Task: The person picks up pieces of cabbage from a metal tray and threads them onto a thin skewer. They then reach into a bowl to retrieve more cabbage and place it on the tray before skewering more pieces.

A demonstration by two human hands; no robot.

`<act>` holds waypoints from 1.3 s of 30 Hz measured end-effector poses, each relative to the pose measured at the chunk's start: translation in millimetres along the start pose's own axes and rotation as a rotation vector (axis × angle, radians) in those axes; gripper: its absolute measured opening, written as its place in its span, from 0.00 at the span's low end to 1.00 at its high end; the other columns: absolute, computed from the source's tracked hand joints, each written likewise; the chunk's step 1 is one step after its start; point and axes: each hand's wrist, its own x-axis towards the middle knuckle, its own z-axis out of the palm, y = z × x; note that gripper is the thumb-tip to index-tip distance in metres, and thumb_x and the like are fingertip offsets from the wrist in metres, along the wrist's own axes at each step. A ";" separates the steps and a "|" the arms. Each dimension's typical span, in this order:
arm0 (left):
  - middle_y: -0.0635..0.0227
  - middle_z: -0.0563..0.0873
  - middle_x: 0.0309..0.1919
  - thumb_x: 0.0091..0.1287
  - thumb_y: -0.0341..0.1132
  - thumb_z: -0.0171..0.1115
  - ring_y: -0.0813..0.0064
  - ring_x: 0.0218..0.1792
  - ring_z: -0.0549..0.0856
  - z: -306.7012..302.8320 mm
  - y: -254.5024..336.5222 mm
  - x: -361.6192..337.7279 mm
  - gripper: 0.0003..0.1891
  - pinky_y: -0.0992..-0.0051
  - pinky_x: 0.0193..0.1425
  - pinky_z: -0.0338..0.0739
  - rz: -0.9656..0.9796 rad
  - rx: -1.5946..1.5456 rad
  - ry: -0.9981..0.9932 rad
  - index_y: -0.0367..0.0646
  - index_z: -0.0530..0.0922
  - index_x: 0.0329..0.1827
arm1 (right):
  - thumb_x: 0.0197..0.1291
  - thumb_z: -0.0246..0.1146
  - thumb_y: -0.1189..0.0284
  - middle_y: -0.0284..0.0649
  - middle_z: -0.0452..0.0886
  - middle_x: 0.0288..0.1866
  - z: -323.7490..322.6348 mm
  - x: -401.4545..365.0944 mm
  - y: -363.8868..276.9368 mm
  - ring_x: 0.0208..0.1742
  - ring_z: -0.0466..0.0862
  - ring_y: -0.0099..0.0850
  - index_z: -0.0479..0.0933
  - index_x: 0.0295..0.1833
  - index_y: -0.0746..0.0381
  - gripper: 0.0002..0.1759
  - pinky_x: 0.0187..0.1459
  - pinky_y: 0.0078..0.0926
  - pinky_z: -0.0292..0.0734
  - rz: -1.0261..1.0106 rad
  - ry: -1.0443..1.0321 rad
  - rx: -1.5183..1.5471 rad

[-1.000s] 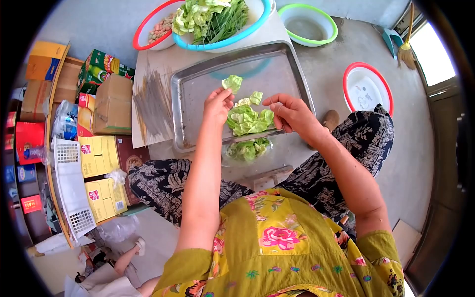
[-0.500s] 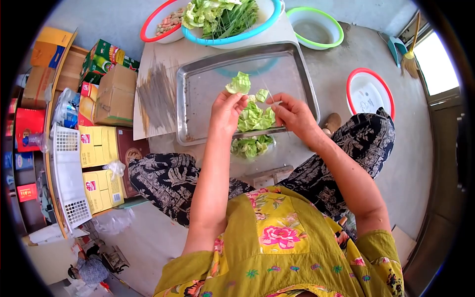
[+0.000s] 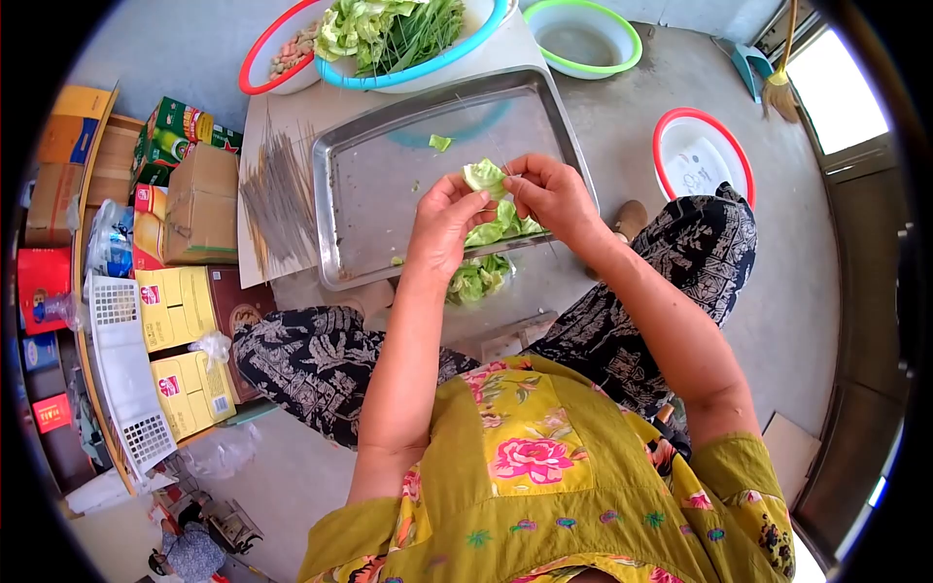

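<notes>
My left hand (image 3: 442,222) pinches a pale green lettuce leaf (image 3: 483,176) above the metal tray (image 3: 327,228). Close against it, my right hand (image 3: 556,199) is closed in a pinch on a thin skewer, only faintly visible, at the leaf's right edge. Whether the skewer has pierced the leaf is hidden by the fingers. Under my hands, more lettuce pieces (image 3: 505,225) lie at the tray's near side. Another lettuce clump (image 3: 478,280) shows just below the near rim. A small lettuce scrap (image 3: 440,143) lies farther back in the tray.
Many thin skewers (image 3: 280,204) lie on the board left of the tray. Behind it stand a blue-rimmed basin (image 3: 389,80) of greens and a red-rimmed basin (image 3: 255,73). A green-rimmed basin (image 3: 634,49) and another red-rimmed basin (image 3: 748,175) are to the right. Cartons (image 3: 199,209) line the left.
My left hand has brought the lettuce leaf right, up to my right hand's fingers. A lettuce scrap now shows in the back of the tray. The camera view has shifted slightly.
</notes>
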 end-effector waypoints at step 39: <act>0.60 0.83 0.38 0.62 0.27 0.61 0.70 0.40 0.83 -53.9 31.9 16.1 0.07 0.72 0.45 0.82 0.111 -0.182 0.265 0.36 0.77 0.42 | 0.65 0.52 0.75 0.24 0.65 0.17 -1.1 -27.1 -20.9 0.17 0.63 0.13 0.77 0.54 0.61 0.14 0.20 0.12 0.55 0.281 -0.424 0.175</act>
